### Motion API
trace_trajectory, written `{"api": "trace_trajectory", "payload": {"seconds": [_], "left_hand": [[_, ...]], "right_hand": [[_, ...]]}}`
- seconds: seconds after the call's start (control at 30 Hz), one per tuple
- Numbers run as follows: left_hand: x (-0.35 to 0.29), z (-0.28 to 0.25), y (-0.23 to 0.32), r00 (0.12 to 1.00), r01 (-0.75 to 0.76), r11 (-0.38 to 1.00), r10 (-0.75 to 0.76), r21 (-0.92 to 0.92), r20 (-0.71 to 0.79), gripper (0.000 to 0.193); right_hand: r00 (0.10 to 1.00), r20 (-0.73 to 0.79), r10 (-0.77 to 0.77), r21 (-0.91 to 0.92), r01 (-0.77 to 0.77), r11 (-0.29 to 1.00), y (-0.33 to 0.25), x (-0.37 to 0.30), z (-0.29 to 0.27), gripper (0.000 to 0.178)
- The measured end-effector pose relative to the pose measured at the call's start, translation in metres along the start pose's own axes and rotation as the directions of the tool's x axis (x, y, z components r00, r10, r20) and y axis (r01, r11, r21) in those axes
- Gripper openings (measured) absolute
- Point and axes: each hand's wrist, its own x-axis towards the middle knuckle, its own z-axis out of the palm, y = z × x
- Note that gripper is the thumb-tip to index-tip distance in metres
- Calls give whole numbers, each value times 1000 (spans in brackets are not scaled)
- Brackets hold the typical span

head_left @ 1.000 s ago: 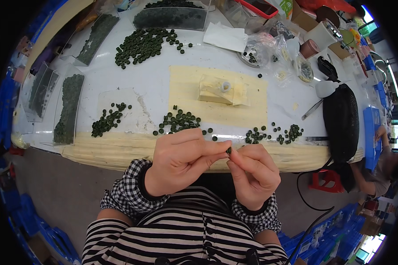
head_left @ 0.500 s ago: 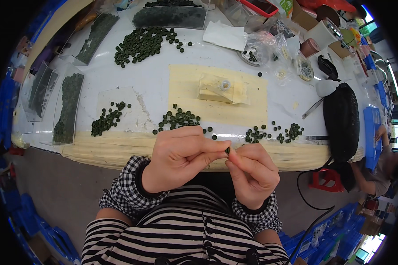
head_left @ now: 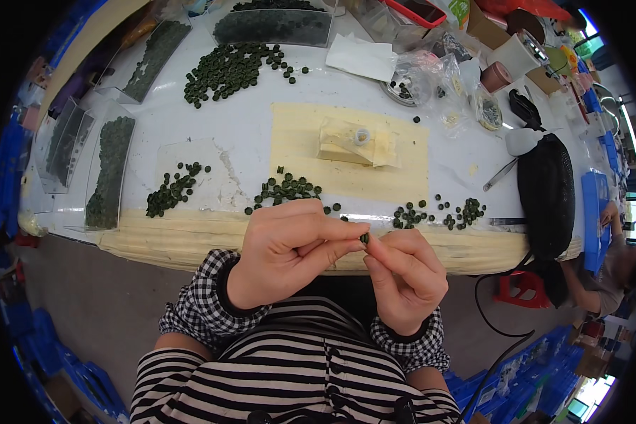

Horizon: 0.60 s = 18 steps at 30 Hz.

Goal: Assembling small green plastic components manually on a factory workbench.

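Note:
My left hand (head_left: 290, 247) and my right hand (head_left: 405, 272) meet in front of my chest, just below the table's front edge. Their fingertips pinch one small dark green ring (head_left: 364, 238) between them. Just beyond the hands lie small piles of the same green rings (head_left: 290, 189) on a pale yellow mat (head_left: 403, 159), and another scatter (head_left: 442, 212) to the right. My checked cuffs and striped top fill the lower part of the view.
A white table (head_left: 240, 127) holds a bigger heap of green rings (head_left: 233, 65), clear trays of rings (head_left: 109, 173) at left, a cream block (head_left: 350, 143) on the mat, tweezers (head_left: 500, 174), bags of parts (head_left: 431, 67), and a black pad (head_left: 548, 194) at right. A red stool (head_left: 519, 290) stands below.

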Motion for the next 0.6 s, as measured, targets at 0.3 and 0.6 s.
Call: {"api": "trace_trajectory", "payload": {"seconds": [0.3, 0.6], "left_hand": [[-1, -1, 1, 1000, -6, 999, 7, 35, -11, 23], [-3, -29, -1, 985, 166, 916, -135, 365, -107, 21]], "right_hand": [[1000, 3, -9, -11, 9, 1000, 2, -1, 1, 30], [984, -177, -13, -461, -71, 885, 14, 14, -24, 18]]}}
